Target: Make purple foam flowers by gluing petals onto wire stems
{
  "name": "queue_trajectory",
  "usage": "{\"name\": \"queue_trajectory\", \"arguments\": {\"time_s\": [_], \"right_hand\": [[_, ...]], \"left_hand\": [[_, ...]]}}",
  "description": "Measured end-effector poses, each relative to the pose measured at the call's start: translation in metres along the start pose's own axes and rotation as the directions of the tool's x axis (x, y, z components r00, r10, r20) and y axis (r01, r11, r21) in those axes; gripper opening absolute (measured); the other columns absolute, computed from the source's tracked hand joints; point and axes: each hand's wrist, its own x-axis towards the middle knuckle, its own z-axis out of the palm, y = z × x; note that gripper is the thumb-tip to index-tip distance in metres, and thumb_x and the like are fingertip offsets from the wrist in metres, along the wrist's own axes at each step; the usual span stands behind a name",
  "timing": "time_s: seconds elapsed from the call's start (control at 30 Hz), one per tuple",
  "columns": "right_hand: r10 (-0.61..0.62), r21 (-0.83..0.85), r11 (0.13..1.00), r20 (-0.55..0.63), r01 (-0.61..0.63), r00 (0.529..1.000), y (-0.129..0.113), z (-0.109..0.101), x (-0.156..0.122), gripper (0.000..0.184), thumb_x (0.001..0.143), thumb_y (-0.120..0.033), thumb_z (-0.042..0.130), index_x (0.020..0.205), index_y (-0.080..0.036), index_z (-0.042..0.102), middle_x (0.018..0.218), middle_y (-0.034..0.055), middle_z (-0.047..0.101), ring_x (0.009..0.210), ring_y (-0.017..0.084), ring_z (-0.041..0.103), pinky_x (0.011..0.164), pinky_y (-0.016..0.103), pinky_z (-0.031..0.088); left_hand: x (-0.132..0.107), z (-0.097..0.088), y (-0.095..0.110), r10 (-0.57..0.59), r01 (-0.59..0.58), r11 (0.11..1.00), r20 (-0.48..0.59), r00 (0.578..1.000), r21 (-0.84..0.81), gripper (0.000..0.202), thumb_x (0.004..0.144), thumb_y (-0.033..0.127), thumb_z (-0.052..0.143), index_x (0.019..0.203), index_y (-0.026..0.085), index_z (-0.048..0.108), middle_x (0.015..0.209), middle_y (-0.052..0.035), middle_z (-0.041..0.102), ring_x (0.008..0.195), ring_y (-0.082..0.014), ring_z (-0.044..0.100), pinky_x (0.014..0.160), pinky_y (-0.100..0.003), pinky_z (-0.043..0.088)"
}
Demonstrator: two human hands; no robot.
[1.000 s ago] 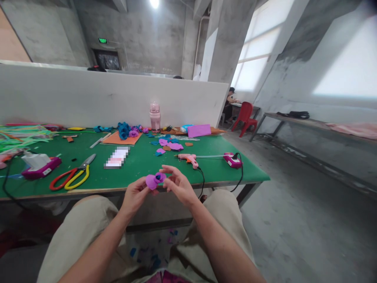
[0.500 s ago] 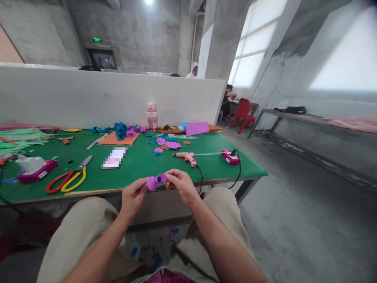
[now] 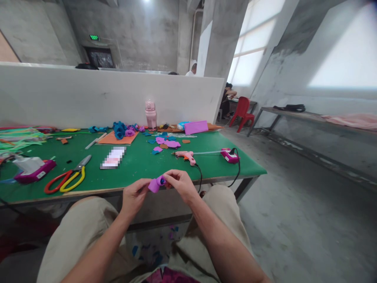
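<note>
A small purple flower with a dark blue centre (image 3: 155, 184) is held between my two hands above the table's front edge. My left hand (image 3: 136, 195) pinches its left side, where a petal spreads out. From the right, my right hand (image 3: 178, 182) has thumb and fingers closed on the flower's other side, and the fingers partly cover it. Behind the hands a pink glue gun (image 3: 187, 156) lies on the green table (image 3: 141, 167). Loose purple and blue petal pieces (image 3: 172, 144) are scattered beyond it.
Scissors with red and yellow handles (image 3: 69, 177) and a blurred-out phone (image 3: 113, 158) lie to the left. Finished blue and purple flowers (image 3: 119, 129) rest on an orange sheet. A pink bottle (image 3: 151, 115) stands by the white partition (image 3: 118, 94). A purple power socket (image 3: 229, 155) sits right.
The flower has turned a little, so its blue centre shows less. My right fingers have moved further over it, while both hands stay in nearly the same place.
</note>
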Motion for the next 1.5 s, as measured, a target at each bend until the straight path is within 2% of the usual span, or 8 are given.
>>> {"name": "queue_trajectory", "arguments": {"time_s": [0.2,0.6,0.7,0.93,1.17,1.3,1.4,1.5], "right_hand": [[-0.103,-0.124,0.986,0.084,0.113,0.991,0.000,-0.003,-0.001,0.022,0.075,-0.033,0.061,0.091,-0.020,0.069,0.077,0.0012,0.065,0.060,0.009,0.053,0.055,0.021,0.043],[-0.238,-0.312,0.913,0.119,0.264,0.964,-0.002,-0.008,0.000,0.021,0.080,-0.034,0.057,0.083,-0.020,0.071,0.077,0.0027,0.065,0.065,0.012,0.053,0.058,0.022,0.041],[-0.199,-0.264,0.939,0.102,0.220,0.975,-0.001,-0.008,0.001,0.020,0.077,-0.035,0.059,0.076,-0.018,0.069,0.072,0.0024,0.064,0.064,0.012,0.054,0.059,0.023,0.042],[0.010,-0.038,0.999,0.053,-0.008,0.999,0.003,-0.001,0.001,0.022,0.069,-0.035,0.064,0.059,-0.015,0.059,0.055,-0.0032,0.054,0.051,0.007,0.046,0.052,0.020,0.038],[-0.016,0.004,1.000,0.025,0.016,1.000,0.003,0.000,0.001,0.026,0.066,-0.039,0.069,0.061,-0.016,0.059,0.058,-0.0028,0.056,0.052,0.007,0.047,0.053,0.020,0.041],[-0.058,0.008,0.998,-0.017,0.058,0.998,0.007,-0.003,0.004,0.032,0.077,-0.047,0.058,0.072,-0.016,0.064,0.060,-0.0011,0.057,0.050,0.008,0.048,0.051,0.021,0.041],[-0.203,-0.146,0.972,-0.143,0.182,0.969,0.016,-0.010,0.011,0.037,0.083,-0.049,0.048,0.073,-0.017,0.063,0.064,0.0007,0.060,0.053,0.010,0.051,0.054,0.021,0.041],[-0.359,-0.466,0.848,-0.154,0.253,0.920,0.030,-0.018,0.022,0.040,0.087,-0.047,0.043,0.069,-0.017,0.063,0.061,0.0009,0.060,0.057,0.011,0.055,0.058,0.021,0.040]], "left_hand": [[0.000,0.002,-0.003,-0.040,0.040,0.999,0.031,0.999,-0.024,0.017,0.075,0.027,0.058,0.081,0.020,0.071,0.083,-0.0039,0.073,0.075,-0.0171,0.064,0.072,-0.026,0.049],[0.000,0.002,0.002,-0.039,0.040,0.999,0.066,0.997,-0.010,0.018,0.075,0.027,0.056,0.081,0.020,0.072,0.083,-0.0033,0.073,0.073,-0.0166,0.064,0.071,-0.025,0.049],[0.000,0.002,0.002,-0.037,0.038,0.999,0.065,0.997,-0.013,0.018,0.075,0.027,0.056,0.080,0.021,0.072,0.083,-0.0030,0.073,0.073,-0.0164,0.064,0.070,-0.025,0.049],[-0.002,0.006,0.003,-0.050,0.055,0.997,0.098,0.994,-0.046,0.016,0.074,0.026,0.058,0.080,0.021,0.072,0.081,-0.0024,0.073,0.069,-0.0157,0.064,0.067,-0.024,0.048],[-0.002,0.008,0.003,-0.076,0.092,0.986,0.116,0.990,-0.139,0.012,0.069,0.021,0.062,0.075,0.020,0.072,0.072,-0.0012,0.072,0.064,-0.0144,0.062,0.061,-0.022,0.046],[-0.003,0.008,0.006,-0.158,0.174,0.955,0.082,0.984,-0.242,0.008,0.068,0.022,0.065,0.072,0.018,0.071,0.068,-0.0010,0.070,0.061,-0.0139,0.061,0.060,-0.024,0.047],[-0.005,0.006,0.010,-0.246,0.239,0.913,0.023,0.969,-0.331,0.009,0.069,0.024,0.065,0.074,0.017,0.069,0.063,0.0002,0.068,0.058,-0.0142,0.061,0.060,-0.025,0.049],[-0.007,0.000,0.014,-0.321,0.279,0.873,-0.042,0.946,-0.400,0.012,0.070,0.025,0.065,0.076,0.016,0.069,0.062,-0.0001,0.068,0.055,-0.0147,0.062,0.058,-0.028,0.051]]}}
